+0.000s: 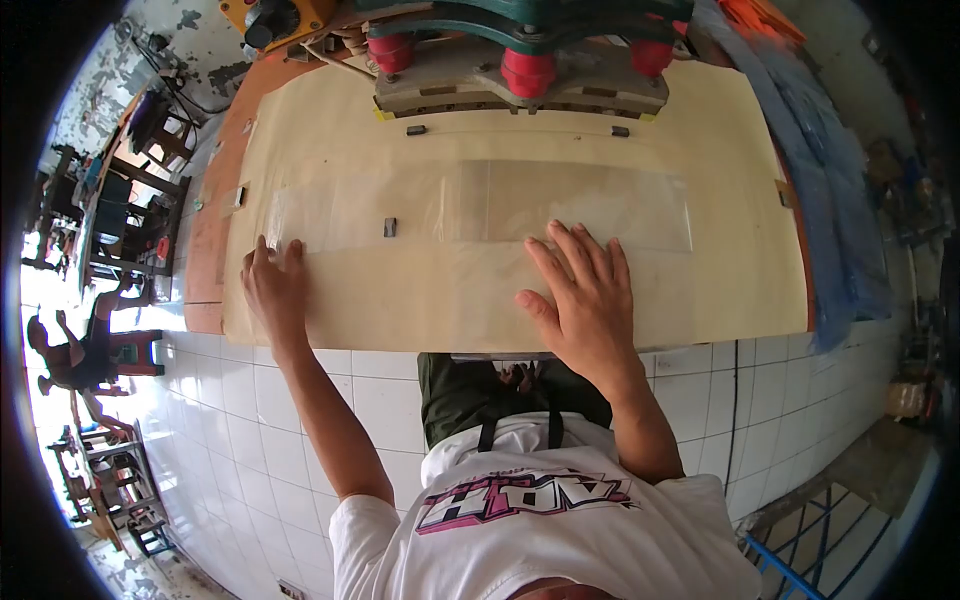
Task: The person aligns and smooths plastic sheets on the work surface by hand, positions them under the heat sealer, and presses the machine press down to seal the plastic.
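1. Right hand (582,290): palm down, fingers spread wide, nothing gripped; fingertips at the near edge of the clear sheet (590,200). Best kept flat, light pressure, so the film doesn't skid.
2. Left hand (272,285): fingers bent, thumb apart from forefinger, by the sheet's left end – can't tell if it pinches film. A small corner grip with a gentle outward pull should keep it straight.
3. Sheet: lies lengthwise across the desk (207,270), layers hard to tell. Square its long edges and smooth out ripples.
4. Small dark block (390,227): amid the sheet, over or under unclear – worth checking for a bump.
5. Farther: two dark blocks, left (416,131) and right (620,131), beyond the sheet; machine head (520,90) behind them. Fingers should stay clear of it.
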A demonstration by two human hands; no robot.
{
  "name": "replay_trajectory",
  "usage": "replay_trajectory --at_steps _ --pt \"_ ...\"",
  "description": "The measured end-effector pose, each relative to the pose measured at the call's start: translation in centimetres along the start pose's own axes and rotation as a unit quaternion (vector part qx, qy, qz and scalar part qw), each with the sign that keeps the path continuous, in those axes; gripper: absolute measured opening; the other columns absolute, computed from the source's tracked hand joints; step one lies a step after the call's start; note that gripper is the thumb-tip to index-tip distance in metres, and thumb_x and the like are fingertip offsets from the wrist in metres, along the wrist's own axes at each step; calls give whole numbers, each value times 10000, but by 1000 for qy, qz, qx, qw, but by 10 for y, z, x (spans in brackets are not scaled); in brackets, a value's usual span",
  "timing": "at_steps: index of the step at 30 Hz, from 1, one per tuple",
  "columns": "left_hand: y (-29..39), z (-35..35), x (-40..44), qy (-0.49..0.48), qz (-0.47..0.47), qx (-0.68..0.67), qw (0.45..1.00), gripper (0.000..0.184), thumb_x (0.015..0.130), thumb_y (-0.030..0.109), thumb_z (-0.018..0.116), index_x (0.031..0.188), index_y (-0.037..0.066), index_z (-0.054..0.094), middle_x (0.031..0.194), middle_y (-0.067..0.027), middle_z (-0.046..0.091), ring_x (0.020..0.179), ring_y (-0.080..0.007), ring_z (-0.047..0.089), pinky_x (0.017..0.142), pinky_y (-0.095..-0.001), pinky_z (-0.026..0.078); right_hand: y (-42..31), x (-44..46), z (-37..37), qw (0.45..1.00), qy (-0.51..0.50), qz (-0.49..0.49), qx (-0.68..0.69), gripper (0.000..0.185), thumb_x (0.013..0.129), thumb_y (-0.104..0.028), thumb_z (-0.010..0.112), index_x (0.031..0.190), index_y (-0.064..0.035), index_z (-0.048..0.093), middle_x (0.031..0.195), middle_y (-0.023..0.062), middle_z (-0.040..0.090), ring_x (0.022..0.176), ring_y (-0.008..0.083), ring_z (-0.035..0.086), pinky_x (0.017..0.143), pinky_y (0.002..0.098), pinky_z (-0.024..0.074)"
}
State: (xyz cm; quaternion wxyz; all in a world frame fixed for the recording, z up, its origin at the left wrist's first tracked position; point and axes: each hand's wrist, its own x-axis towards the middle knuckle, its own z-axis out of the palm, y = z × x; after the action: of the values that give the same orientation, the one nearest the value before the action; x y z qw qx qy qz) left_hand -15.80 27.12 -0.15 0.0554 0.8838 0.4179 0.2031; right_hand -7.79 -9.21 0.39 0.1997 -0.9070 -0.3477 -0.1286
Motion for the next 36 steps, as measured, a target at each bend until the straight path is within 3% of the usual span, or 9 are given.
replay_trajectory --at_steps 8,14,16,18,21,24,26,29,36 --pt "26 -6 -15 72 18 -240 968 199 886 131 676 1003 -20 732 872 -104 673 742 -247 644 709 -367 509 1 0 -1 1000 -6 3 8 525 931 -406 628 1370 -126 559 1451 132 486 1362 340 441 1141 594 266" --pt "115 -29 -65 226 161 -420 864 78 851 51 698 899 -8 680 893 -108 676 794 -239 671 725 -347 522 1 -2 -2 1000 -11 6 9 515 939 -406 616 1375 -139 557 1458 126 485 1380 329 430 1148 598 259" --pt "152 -41 -96 110 199 -407 884 205 802 56 748 986 10 669 945 -124 680 845 -260 689 765 -353 538 0 -2 -1 1000 -10 7 4 515 941 -410 612 1375 -139 556 1454 126 487 1377 328 432 1146 601 261" --pt "184 -56 -122 -111 267 -502 815 379 777 -20 707 1150 -3 643 1118 -173 650 1007 -306 673 913 -379 521 0 -1 -2 1000 -8 7 1 516 943 -415 608 1376 -139 555 1451 125 489 1374 327 435 1144 604 263" --pt "196 -50 -134 -156 410 -568 696 542 749 25 735 1268 -5 584 1219 -195 614 1143 -376 612 991 -420 478 5 0 -5 1000 -15 8 20 524 948 -428 597 1383 -141 550 1439 132 496 1366 327 440 1139 611 266" --pt "179 -37 -129 -21 469 -519 714 571 775 55 737 1311 -17 553 1287 -216 582 1234 -401 552 1056 -438 424 3 -4 -3 1000 6 1 28 524 947 -437 596 1372 -134 556 1437 136 491 1358 334 444 1132 623 272" --pt "167 -28 -117 -3 309 -433 847 569 805 87 723 1340 14 544 1391 -222 519 1302 -399 498 1108 -494 370 -1 -1 -5 1000 -11 16 6 516 924 -413 630 1369 -158 569 1433 119 508 1370 346 434 1145 590 275" --pt "156 -8 -107 -34 274 -328 903 564 848 174 710 1376 91 532 1469 -197 458 1387 -384 408 1156 -593 236 -1 0 -4 1000 -13 13 4 522 914 -399 653 1368 -158 569 1445 122 501 1368 347 437 1140 597 282" --pt "154 7 -110 -70 332 -220 915 531 909 262 660 1393 86 528 1528 -190 409 1417 -386 375 1164 -590 236 4 -1 -6 999 -5 10 36 539 901 -333 692 1347 -57 570 1422 166 512 1341 374 460 1101 591 345"
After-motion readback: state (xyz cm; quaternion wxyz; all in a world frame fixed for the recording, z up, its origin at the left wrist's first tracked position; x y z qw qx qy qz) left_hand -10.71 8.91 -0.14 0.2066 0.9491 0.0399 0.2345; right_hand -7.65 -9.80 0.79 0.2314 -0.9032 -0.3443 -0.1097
